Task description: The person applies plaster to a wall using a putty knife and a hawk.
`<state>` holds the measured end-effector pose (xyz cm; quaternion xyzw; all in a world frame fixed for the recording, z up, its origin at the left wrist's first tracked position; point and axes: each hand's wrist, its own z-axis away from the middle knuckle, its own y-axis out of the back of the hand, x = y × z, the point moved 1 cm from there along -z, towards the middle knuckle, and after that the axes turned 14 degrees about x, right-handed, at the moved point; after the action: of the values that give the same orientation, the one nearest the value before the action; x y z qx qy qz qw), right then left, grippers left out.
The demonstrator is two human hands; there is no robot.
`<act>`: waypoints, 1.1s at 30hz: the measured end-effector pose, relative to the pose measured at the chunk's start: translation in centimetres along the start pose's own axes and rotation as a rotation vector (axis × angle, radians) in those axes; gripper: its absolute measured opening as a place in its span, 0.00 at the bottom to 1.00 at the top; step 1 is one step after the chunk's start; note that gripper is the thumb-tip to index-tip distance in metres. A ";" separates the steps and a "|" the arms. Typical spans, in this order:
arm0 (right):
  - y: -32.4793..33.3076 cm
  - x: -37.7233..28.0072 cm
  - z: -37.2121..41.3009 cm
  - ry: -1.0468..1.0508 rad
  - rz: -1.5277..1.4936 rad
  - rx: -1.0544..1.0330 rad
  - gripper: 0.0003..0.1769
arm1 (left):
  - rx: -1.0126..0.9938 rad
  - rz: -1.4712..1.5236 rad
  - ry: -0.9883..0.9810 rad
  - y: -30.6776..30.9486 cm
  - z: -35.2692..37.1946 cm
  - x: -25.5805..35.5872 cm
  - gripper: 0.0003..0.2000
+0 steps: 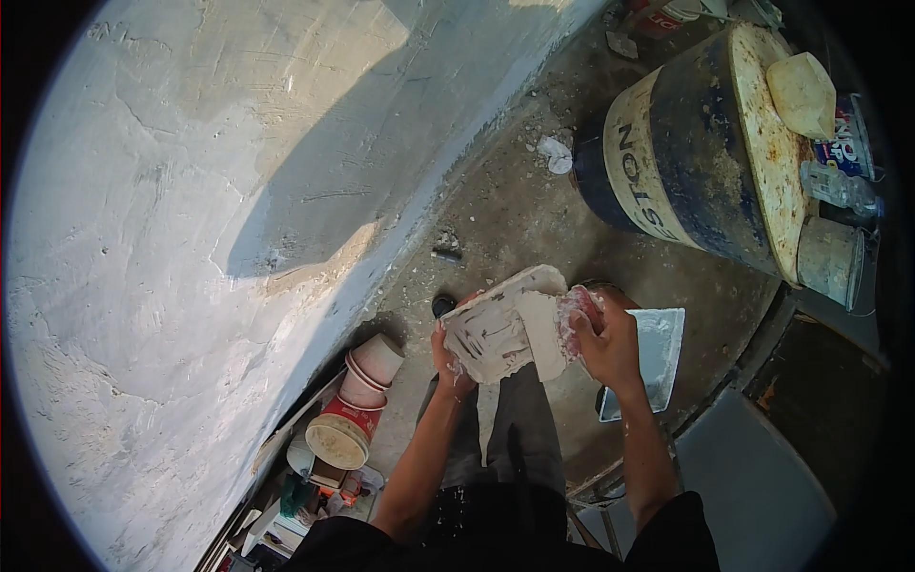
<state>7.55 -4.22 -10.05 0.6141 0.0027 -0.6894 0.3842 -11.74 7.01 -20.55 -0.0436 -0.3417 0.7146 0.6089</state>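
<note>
My left hand (450, 360) is wrapped round the left side of a shallow plaster pan (484, 336), its floor smeared with off-white plaster. The pan is held tilted in front of my legs. In my right hand (607, 345) is a putty knife (543, 329), gripped by its plaster-caked, pinkish handle. Its broad blade lies over the right part of the pan and is coated with plaster. Streaks of plaster mark the fingers of both hands.
A rough plastered wall (162, 238) fills the left side. At upper right stands a rusty drum (701, 133) with a plastic jug (801, 95) on it. Stacked buckets (351, 419) sit along the wall's foot. A pale, rectangular container (656, 353) is beside my right forearm.
</note>
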 end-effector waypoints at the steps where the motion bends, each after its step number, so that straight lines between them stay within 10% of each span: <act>1: 0.2 -0.1 -0.2 0.019 -0.009 -0.015 0.10 | -0.007 0.025 0.026 -0.1 -0.1 0.0 0.39; 33: 1.3 -1.1 -3.0 0.141 0.188 -0.235 0.10 | -0.006 -0.082 -0.042 -1.4 0.3 -0.5 0.40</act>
<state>10.78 -3.15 -9.22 0.6095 0.0528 -0.6005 0.5149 -10.60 6.48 -19.71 -0.0162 -0.3580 0.6888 0.6302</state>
